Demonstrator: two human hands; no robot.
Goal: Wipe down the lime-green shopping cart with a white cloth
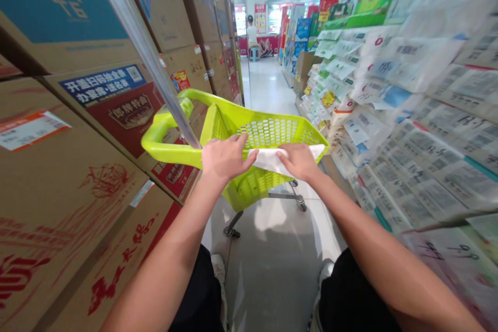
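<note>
A lime-green plastic shopping cart (268,127) stands side-on before me, with holes in its basket walls. My left hand (225,155) grips the near rim beside a metal pole, its thumb stretched toward the right. Along the same rim, a white cloth (268,160) or wipe lies draped, hanging a little over the outer side. My right hand (299,160) is closed on this cloth and presses it against the rim near the cart's right end. The fingertips of the right hand are partly hidden.
Stacked cardboard boxes (116,109) form a wall close on the left. A grey metal pole (143,46) slants up from the cart. Plastic-wrapped white packs (420,129) are piled high on the right. Down the aisle, a person (252,31) is near a blue stool (254,53).
</note>
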